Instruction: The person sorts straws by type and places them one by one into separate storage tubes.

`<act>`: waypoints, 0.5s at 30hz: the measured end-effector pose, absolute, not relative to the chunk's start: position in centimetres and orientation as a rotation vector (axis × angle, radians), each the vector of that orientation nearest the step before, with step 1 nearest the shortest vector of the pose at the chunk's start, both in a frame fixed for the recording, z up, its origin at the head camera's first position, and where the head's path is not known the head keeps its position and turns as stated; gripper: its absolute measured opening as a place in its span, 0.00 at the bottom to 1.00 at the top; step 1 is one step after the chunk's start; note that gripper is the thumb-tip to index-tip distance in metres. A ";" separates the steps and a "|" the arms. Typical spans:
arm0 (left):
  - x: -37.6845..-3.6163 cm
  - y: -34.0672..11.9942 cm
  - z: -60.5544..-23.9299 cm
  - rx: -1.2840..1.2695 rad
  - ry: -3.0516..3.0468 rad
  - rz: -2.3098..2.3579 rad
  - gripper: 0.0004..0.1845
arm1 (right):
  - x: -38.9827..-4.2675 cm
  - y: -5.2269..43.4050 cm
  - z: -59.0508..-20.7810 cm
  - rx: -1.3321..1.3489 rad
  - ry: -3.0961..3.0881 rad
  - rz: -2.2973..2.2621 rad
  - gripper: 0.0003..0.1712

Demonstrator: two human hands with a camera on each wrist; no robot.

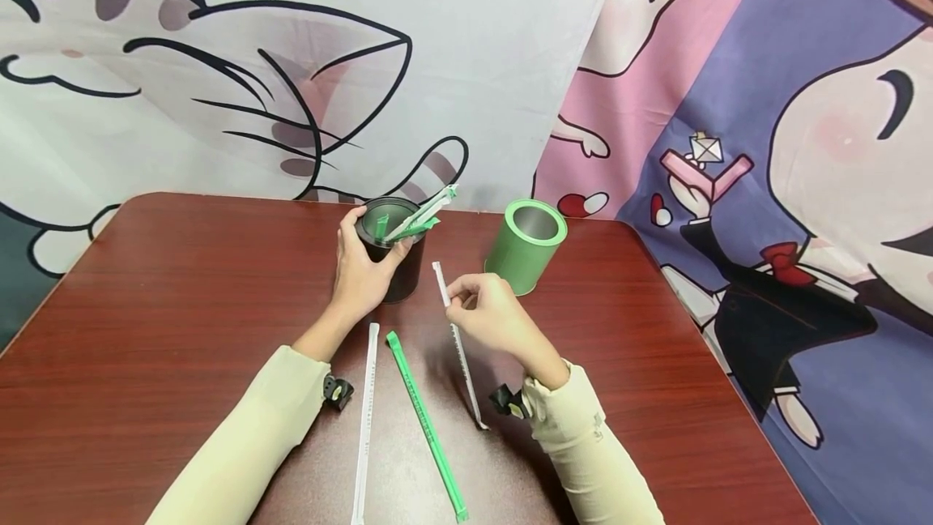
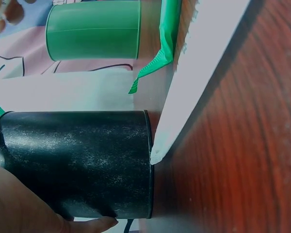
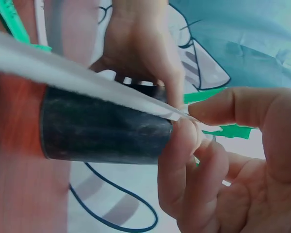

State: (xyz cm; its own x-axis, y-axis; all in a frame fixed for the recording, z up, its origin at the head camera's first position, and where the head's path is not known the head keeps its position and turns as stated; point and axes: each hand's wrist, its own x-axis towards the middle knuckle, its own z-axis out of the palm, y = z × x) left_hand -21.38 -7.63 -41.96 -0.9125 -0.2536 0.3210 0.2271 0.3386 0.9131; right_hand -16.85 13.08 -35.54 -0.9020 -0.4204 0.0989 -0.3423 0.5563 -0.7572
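Note:
At the back of the table my left hand [image 1: 362, 267] grips the black can [image 1: 405, 275], thumb and fingers spread round its upper part. Several wrapped straws, white and green [image 1: 425, 215], lean out of the can's mouth to the right. Just right of the can, my right hand [image 1: 490, 310] pinches a white wrapped straw [image 1: 463, 367] near its upper end, between thumb and fingertips. That straw slants down toward the front of the table. In the right wrist view the pinched straw [image 3: 97, 87] crosses in front of the black can [image 3: 104, 128].
A green can [image 1: 519, 256] stands to the right, its mouth facing up. On the brown table [image 1: 189, 347], a white wrapped straw [image 1: 366, 420] and a green wrapped straw [image 1: 426, 424] lie between my forearms. A cartoon-printed cloth [image 1: 481, 63] hangs behind the table.

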 end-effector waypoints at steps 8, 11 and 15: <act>-21.3 -7.6 -41.9 0.025 -2.211 -1.599 0.46 | -16.3 13.4 -34.4 -0.753 2.749 -1.430 0.08; -21.3 -7.6 -41.9 0.031 -2.215 -1.601 0.46 | -16.1 13.5 -34.0 -0.784 2.767 -1.462 0.08; -21.2 -7.6 -41.8 0.041 -2.221 -1.603 0.46 | -16.0 13.6 -33.4 -0.822 2.782 -1.534 0.06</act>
State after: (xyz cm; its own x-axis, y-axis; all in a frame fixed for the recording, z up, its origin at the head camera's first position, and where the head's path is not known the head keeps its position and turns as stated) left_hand -21.23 -7.58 -41.83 -0.9200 -0.2519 0.3003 0.2057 0.3420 0.9169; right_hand -15.96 13.64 -33.39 -0.8655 -0.3572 0.3512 -0.4877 0.4403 -0.7539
